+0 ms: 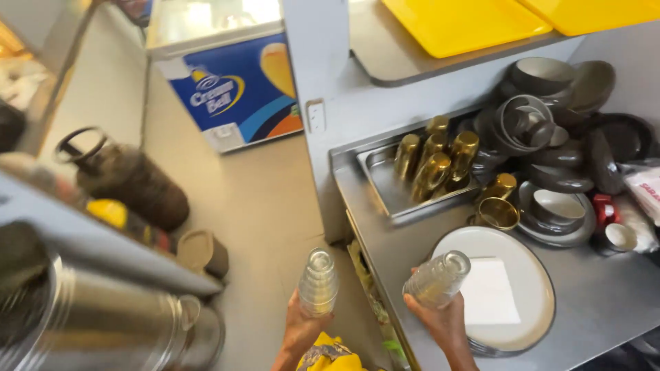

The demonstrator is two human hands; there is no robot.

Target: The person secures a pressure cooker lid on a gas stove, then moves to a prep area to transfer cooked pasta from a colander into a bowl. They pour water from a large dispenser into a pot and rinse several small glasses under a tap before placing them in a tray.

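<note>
My left hand point(302, 328) grips a stack of clear glasses point(317, 283), held upright over the floor beside the steel counter. A yellow cloth point(330, 354) shows at that wrist. A second stack of clear glasses point(438, 278) is in my right hand point(440, 321), tilted to the right over the rim of a large white plate point(536, 271). A white paper napkin point(489, 290) lies on that plate.
On the steel counter point(598, 302) a metal tray point(385, 185) holds several gold tumblers point(433, 168). Dark bowls and cups point(550, 130) pile at the back right. Yellow trays point(460, 24) sit on a shelf above. A chest freezer point(234, 89), a gas cylinder point(130, 178) and steel pots point(110, 323) stand at left.
</note>
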